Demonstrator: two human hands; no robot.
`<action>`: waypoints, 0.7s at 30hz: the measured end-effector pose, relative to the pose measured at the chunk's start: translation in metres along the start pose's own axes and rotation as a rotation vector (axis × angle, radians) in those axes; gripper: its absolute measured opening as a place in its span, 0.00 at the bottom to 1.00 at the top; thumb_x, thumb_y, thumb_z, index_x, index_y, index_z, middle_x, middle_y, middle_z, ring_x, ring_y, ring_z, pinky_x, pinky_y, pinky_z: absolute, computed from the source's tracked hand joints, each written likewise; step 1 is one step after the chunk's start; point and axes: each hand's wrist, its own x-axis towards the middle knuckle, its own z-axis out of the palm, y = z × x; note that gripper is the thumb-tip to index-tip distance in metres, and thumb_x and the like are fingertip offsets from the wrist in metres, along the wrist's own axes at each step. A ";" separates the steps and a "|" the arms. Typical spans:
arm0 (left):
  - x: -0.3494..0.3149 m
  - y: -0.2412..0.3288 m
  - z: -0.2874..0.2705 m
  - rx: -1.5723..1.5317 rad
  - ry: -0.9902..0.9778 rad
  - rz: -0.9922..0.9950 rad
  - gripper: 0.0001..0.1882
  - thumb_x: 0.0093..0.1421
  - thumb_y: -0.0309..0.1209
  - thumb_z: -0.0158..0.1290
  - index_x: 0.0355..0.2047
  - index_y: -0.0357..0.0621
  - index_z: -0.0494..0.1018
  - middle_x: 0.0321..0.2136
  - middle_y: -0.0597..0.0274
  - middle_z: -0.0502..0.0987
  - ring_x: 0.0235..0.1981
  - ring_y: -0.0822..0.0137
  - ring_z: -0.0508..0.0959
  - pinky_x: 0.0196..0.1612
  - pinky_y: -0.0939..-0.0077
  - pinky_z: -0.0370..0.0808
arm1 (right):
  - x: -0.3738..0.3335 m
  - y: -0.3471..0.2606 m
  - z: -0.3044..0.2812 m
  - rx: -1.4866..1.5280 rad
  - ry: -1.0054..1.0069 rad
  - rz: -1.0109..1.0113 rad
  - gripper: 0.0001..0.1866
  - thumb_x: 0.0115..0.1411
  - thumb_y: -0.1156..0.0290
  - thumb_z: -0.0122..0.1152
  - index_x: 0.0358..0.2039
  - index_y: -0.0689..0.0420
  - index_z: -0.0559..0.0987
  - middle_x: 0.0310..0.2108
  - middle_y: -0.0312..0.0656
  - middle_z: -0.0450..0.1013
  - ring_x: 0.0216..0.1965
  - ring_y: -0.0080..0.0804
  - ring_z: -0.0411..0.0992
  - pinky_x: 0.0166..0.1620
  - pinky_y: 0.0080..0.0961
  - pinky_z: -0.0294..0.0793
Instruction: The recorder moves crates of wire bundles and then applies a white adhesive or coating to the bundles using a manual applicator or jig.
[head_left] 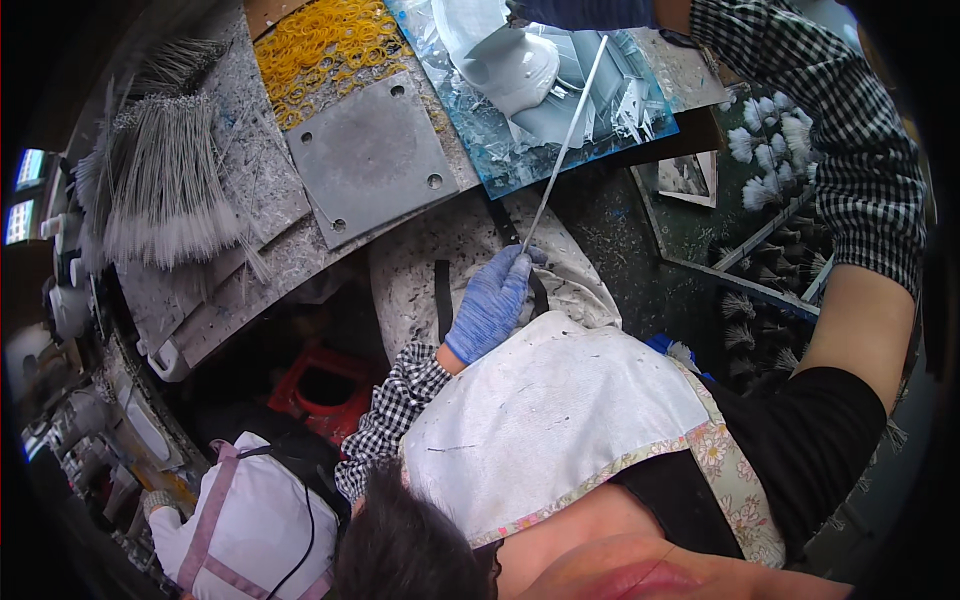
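The left hand (488,305), in a knitted blue glove, has its fingers closed around the lower end of a thin pale rod (570,140), which slants up and away over the near edge of a blue board (500,178); the right hand (590,10), also gloved in blue, is cut off by the upper edge, so I cannot tell whether its fingers are open or gripping anything; the step in hand looks like holding the rod over the pale grey paste (525,75) on that board, though whether its far end touches the board I cannot tell; the next move seems to call for a steady, light pinch, since so slender a piece could easily swing or roll; the paste is smooth and glossy in a thick rounded pool, with thinner, streaky smears beside it; left of the board lies a matt grey metal plate (370,155), square, with a round hole near each corner; beyond it spreads a tangle of small yellow rings (330,50); farther left, a sheaf of thin wire-stemmed brushes (165,180) ends in pale, misty bristles on the speckled, rough-looking desk (225,315); at the right, fluffy white tufts (770,145) stand near a rack.
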 end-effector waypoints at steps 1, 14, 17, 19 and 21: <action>0.000 -0.002 0.000 -0.003 -0.001 0.032 0.16 0.70 0.40 0.43 0.45 0.43 0.75 0.25 0.73 0.71 0.22 0.83 0.66 0.26 0.86 0.66 | 0.009 0.000 0.004 -0.015 0.018 -0.046 0.07 0.51 0.66 0.56 0.20 0.53 0.76 0.20 0.35 0.71 0.23 0.32 0.72 0.29 0.30 0.70; 0.000 -0.009 -0.009 0.041 0.011 0.001 0.16 0.70 0.40 0.43 0.46 0.45 0.75 0.36 0.67 0.78 0.26 0.81 0.72 0.30 0.85 0.72 | 0.010 -0.022 -0.019 0.103 0.080 -0.190 0.06 0.51 0.66 0.57 0.24 0.53 0.78 0.20 0.34 0.73 0.23 0.33 0.73 0.32 0.31 0.71; 0.004 -0.004 -0.009 0.116 -0.009 0.035 0.16 0.70 0.38 0.43 0.45 0.43 0.76 0.36 0.65 0.78 0.28 0.78 0.73 0.33 0.83 0.73 | -0.013 -0.015 -0.038 0.073 -0.010 -0.128 0.05 0.51 0.66 0.57 0.25 0.52 0.78 0.20 0.34 0.73 0.24 0.33 0.73 0.33 0.31 0.72; -0.001 -0.003 -0.010 0.175 0.070 0.172 0.15 0.69 0.36 0.44 0.45 0.40 0.76 0.36 0.62 0.79 0.31 0.75 0.75 0.37 0.80 0.73 | -0.015 -0.006 -0.033 0.056 0.003 -0.067 0.05 0.51 0.65 0.57 0.26 0.51 0.78 0.20 0.33 0.73 0.24 0.34 0.73 0.33 0.31 0.72; -0.006 0.005 -0.013 0.197 0.107 0.159 0.15 0.69 0.35 0.44 0.44 0.40 0.76 0.33 0.56 0.79 0.30 0.69 0.77 0.36 0.76 0.74 | -0.016 0.005 -0.017 0.084 -0.007 0.052 0.04 0.51 0.65 0.58 0.24 0.48 0.78 0.20 0.33 0.73 0.24 0.35 0.74 0.32 0.32 0.73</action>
